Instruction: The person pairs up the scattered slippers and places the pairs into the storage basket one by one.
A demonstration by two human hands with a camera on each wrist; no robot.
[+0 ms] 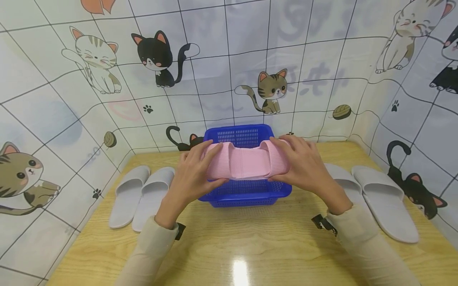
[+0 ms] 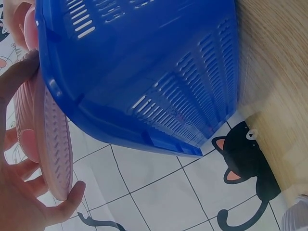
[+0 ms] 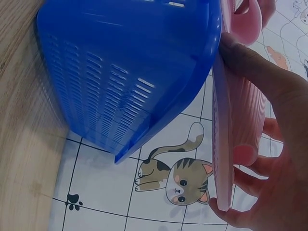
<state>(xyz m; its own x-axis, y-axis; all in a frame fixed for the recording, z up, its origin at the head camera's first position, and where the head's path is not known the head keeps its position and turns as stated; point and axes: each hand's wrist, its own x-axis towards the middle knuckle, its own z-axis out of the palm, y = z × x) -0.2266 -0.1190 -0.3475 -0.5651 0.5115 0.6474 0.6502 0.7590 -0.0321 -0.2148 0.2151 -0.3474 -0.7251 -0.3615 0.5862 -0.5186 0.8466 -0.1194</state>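
Note:
A pair of pink slippers [image 1: 250, 163], ribbed straps at either end, is held level above the blue basket [image 1: 247, 198]. My left hand [image 1: 189, 171] grips the left end, thumb along the near edge and fingers over the strap. At the other end my right hand [image 1: 304, 165] grips in the same way. In the left wrist view the textured sole of a pink slipper [image 2: 57, 144] faces the rim of the basket [image 2: 120, 86]. The right wrist view shows a pink slipper [image 3: 245, 115] close by the basket rim too. What lies inside the basket is mostly hidden.
Two light grey slippers [image 1: 123, 202] lie side by side on the wooden table [image 1: 250, 246] at left. Another grey pair [image 1: 390, 210] lies at right, partly behind my right forearm. A wall covering with cartoon cats [image 1: 214, 107] rises behind and along both sides.

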